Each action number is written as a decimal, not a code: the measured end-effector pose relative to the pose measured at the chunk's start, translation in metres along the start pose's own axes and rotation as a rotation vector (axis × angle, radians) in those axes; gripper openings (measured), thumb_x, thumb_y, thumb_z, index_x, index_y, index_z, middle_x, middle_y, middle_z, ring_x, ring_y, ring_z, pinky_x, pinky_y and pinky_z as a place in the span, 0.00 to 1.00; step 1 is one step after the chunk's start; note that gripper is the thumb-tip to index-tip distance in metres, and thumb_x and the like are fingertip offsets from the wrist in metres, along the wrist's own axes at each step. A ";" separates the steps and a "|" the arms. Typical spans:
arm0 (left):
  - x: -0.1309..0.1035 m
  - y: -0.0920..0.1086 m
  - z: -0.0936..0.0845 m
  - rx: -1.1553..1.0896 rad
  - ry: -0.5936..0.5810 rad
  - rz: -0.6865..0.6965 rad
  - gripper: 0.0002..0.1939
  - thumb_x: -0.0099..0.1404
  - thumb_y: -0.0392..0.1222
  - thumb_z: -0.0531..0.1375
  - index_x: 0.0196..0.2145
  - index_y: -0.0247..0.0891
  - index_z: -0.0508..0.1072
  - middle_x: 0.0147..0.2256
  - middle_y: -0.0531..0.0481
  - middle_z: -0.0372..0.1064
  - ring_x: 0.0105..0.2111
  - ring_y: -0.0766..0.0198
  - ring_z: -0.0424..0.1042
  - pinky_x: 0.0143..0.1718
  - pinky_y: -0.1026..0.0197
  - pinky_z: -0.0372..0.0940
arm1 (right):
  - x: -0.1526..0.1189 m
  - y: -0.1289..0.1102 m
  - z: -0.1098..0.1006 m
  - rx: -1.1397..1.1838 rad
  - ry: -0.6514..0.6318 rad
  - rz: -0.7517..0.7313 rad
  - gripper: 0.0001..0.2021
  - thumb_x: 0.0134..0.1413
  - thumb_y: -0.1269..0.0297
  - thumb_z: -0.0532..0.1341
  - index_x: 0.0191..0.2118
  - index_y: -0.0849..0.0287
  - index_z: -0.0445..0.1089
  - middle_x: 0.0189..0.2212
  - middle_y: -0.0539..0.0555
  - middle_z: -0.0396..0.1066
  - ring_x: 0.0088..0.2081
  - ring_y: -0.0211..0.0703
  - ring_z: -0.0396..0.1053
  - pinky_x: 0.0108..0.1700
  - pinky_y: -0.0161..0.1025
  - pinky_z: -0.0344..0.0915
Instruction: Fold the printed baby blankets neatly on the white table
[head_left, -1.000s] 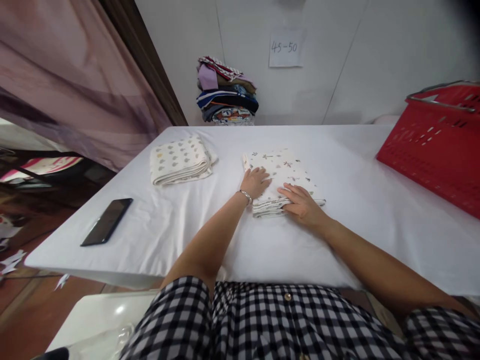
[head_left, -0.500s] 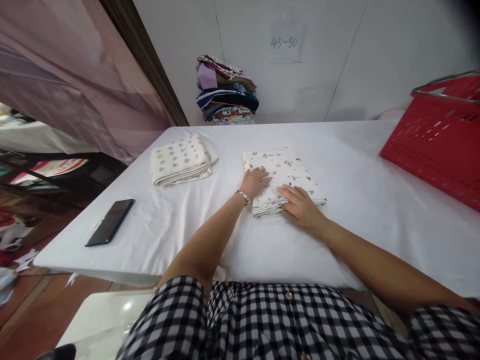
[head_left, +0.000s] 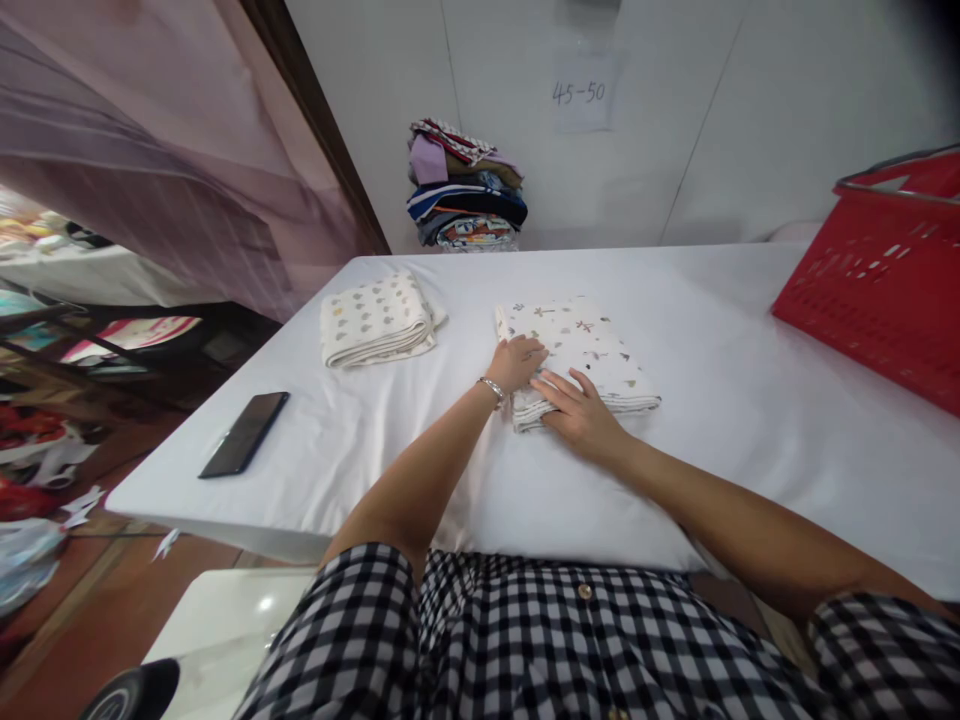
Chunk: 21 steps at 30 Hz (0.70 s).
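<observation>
Cloth (head_left: 611, 350) patterned with palm trees and other small motifs lies folded in a layered rectangle on the white-covered bench (head_left: 720, 480), straight in front of the person. The left hand (head_left: 516, 364) rests palm down on its left part, the fingers (head_left: 534, 349) lying close together and stretched out flat over the top layer. A silvery bracelet (head_left: 493, 389) circles that wrist, just beside the cloth's left edge. The right hand (head_left: 583, 418) touches the near side, close to the left one; its fingers are moderately spread on the top, while the thumb lies lower, at the folded edge. Whether that thumb pinches the layers, I cannot tell.

To the left, apart from both hands, sits a second folded piece (head_left: 371, 322), cream with rows of grey motifs and one yellow one. Nearer the bench's left edge a dark phone (head_left: 245, 435) lies flat, set at a slant. A red basket (head_left: 892, 275) with slotted sides stands at the right, well apart from the cloth. Beyond the far edge rises a stack of mixed fabrics (head_left: 469, 190), against a pale wall (head_left: 637, 190) bearing a paper (head_left: 583, 112) marked "45-50".
</observation>
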<state>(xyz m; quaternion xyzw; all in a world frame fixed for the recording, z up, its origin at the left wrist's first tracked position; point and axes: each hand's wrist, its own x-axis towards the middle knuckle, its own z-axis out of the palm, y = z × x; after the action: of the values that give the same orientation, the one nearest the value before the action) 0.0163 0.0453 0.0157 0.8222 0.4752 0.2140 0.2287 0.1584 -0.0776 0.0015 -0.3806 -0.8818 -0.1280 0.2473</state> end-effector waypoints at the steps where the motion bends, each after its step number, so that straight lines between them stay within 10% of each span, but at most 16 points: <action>1: 0.001 -0.001 0.002 0.031 -0.019 -0.002 0.13 0.64 0.45 0.53 0.42 0.45 0.73 0.51 0.52 0.67 0.58 0.59 0.55 0.62 0.47 0.42 | -0.001 0.000 -0.001 0.023 0.003 -0.008 0.14 0.59 0.74 0.50 0.26 0.59 0.69 0.58 0.57 0.60 0.62 0.49 0.49 0.61 0.58 0.45; 21: -0.019 0.014 -0.006 0.071 -0.019 0.031 0.14 0.63 0.49 0.55 0.45 0.46 0.72 0.53 0.52 0.65 0.59 0.61 0.55 0.62 0.49 0.42 | -0.003 -0.008 -0.005 0.077 -0.057 0.034 0.14 0.61 0.72 0.50 0.32 0.58 0.72 0.57 0.56 0.61 0.62 0.48 0.50 0.60 0.57 0.49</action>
<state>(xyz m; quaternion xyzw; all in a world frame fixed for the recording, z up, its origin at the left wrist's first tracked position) 0.0141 0.0236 0.0265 0.8390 0.4675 0.1930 0.2006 0.1561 -0.0874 0.0041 -0.3893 -0.8861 -0.0788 0.2389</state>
